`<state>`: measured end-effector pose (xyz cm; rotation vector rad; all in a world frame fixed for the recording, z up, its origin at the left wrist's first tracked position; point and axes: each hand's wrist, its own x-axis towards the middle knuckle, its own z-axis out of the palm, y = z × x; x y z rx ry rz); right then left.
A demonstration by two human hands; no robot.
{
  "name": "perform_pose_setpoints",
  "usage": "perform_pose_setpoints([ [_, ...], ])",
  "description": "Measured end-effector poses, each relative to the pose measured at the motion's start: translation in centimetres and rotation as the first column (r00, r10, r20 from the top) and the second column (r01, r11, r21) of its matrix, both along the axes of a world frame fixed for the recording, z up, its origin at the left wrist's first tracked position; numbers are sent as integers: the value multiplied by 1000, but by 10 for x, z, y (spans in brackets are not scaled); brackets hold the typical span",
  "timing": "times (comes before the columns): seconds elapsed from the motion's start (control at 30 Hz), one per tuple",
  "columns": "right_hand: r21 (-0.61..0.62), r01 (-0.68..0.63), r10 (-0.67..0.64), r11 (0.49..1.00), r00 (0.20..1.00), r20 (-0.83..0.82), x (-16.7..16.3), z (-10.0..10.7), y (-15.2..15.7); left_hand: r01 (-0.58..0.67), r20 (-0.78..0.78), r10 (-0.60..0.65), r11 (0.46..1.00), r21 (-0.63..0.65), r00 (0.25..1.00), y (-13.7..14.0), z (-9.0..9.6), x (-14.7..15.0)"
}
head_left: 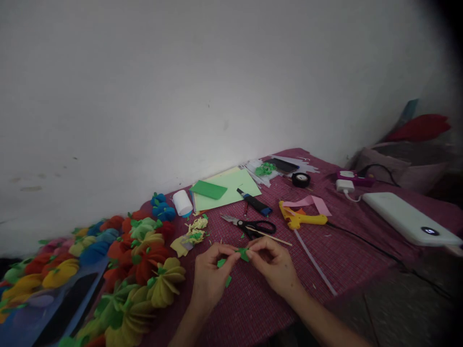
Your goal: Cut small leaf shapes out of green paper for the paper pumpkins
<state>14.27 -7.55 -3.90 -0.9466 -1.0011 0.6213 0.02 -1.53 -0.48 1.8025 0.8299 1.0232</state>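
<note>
Above the near part of the table, my left hand (213, 270) and my right hand (273, 265) meet over a small green paper piece (244, 254). Thumb and fingers of both hands pinch it, one hand at each side. More green scraps (228, 281) show under and beside my left hand; whether they touch it I cannot tell. Just beyond my fingers lie black-handled scissors (253, 225) with a thin wooden stick (271, 236) across them. To the left of the scissors is a small heap of pale yellow and green trimmings (197, 229).
Colourful pumpkin-like paper pieces (144, 260) crowd the left side. Green sheets (235, 190), a white bottle (183, 202) and a utility knife (255, 201) lie at the back. On the right are a yellow glue gun (302, 219) with its cord, black tape (301, 180) and a white power bank (408, 219).
</note>
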Motion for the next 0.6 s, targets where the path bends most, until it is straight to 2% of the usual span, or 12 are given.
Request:
perform_pose_setpoints([
  [0.13, -22, 4, -4, 1000, 1000, -1, -1, 0, -1, 9, 29, -8, 998, -65, 1000, -1, 1, 2],
  [0.3, -57, 36, -37, 998, 999, -19, -1, 2, -1, -5, 143, 31, 984, -181, 989, -1, 1, 5],
  [0.5, -67, 54, -56, 996, 998, -23, -1, 4, 0, -58, 19, 62, 988, -146, 998, -2, 3, 3],
  [0.6, -62, 71, -73, 996, 997, -37, 0, 4, 0, -74, 50, 82, 987, -145, 995, -2, 6, 2],
])
